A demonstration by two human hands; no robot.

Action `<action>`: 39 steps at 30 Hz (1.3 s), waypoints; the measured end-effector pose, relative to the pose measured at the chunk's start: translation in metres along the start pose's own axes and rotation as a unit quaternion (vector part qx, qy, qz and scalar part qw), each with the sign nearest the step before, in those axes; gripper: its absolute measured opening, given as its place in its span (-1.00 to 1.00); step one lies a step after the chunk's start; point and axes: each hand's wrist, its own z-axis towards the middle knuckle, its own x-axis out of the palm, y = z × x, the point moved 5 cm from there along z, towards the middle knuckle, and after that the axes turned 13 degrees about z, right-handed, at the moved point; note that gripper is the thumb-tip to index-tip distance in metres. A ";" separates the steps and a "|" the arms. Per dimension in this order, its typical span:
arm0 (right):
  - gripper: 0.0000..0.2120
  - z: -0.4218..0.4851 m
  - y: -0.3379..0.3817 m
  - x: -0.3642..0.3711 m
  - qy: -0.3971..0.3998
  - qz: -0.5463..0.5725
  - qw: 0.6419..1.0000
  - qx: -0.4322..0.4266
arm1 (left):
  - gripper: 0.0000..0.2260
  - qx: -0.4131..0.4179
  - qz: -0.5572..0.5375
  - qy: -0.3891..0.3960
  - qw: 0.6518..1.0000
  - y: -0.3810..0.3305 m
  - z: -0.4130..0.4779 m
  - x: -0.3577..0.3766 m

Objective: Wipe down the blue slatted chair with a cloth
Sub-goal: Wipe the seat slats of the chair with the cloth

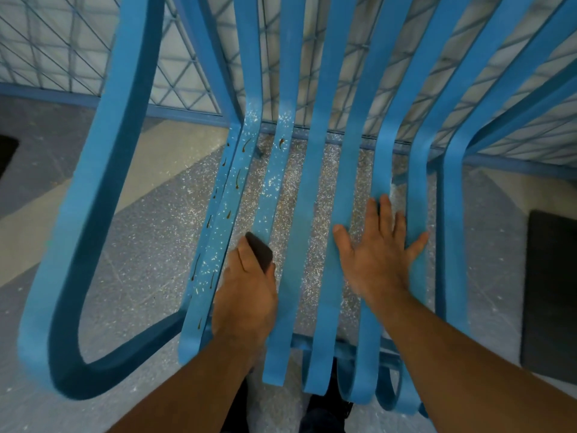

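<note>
From the head camera we look down on the chair (321, 189), its blue slats running away from us across the seat and bending up into the back. Its looped armrest (93, 198) curves down our left side.

Our left hand (246, 295) grips the cloth (260, 248), a dark wad that pokes out past the knuckles. Cloth and hand press on the seat near its front, on the third slat from the left. The fingers are curled over the wad; we cannot make out its weave, as the edges blur, so it may be a sponge-like pad.

Our right hand (379, 254) lies flat and spread, palm down, holding nothing. It spans the slats on the right half of the seat, the fingertips pointing toward the back.

The two leftmost slats carry pale flecks (246, 126) and thin brown streaks (239, 179), thickest at the bend and along the outer slat. The slats under and beside our right hand look clean.

Between the slats we see a speckled floor (150, 251). A blue wire fence (62, 48) stands behind the chair. A dark mat (551, 292) lies on the floor to the right. Our dark shoes (324, 414) show below the seat's front edge.
</note>
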 end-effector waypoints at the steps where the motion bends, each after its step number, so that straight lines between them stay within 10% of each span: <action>1: -0.23 0.000 0.002 0.001 -0.001 -0.001 1.000 0.012 | -0.48 -0.020 -0.014 -0.003 1.000 0.000 0.003 -0.003; 39: -0.29 0.025 0.028 0.003 0.016 -0.013 0.999 0.026 | -0.62 -0.057 -0.087 -0.008 0.995 -0.037 0.080 -0.019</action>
